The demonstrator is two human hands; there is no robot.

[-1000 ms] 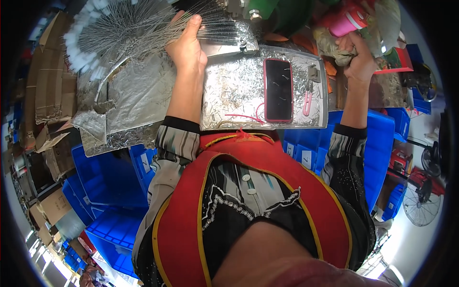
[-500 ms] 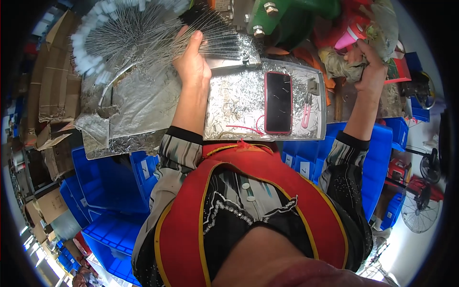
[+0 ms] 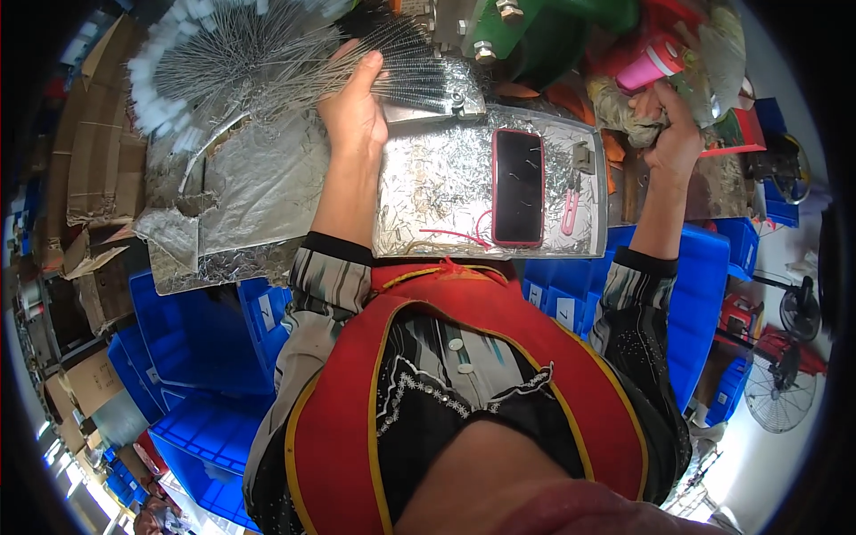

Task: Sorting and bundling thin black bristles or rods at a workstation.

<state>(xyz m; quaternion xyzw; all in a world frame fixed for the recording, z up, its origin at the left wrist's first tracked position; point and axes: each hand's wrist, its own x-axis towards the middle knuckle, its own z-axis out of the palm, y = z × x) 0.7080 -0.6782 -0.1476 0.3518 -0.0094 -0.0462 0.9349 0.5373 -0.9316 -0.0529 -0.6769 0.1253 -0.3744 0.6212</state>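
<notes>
My left hand, thumb on top and fingers partly hidden, is closed round a fan of thin wire brushes with dark bristles. To its left lies a large bundle of thin wires with white bristle tips. My right hand has its fingers curled by a crumpled translucent wrapping, just below a pink cylinder with a white band. What the right fingers grip, if anything, is hidden.
In front of me a shallow tray, strewn with wire bits, holds a phone and a pink-handled cutter. A green machine with bolts stands behind it. Blue bins sit below the bench edge; a fan is at far right.
My right hand has shifted slightly left and downward. The left hand still holds the wire brushes, nearly in the same place. The whole view has drifted slightly.
</notes>
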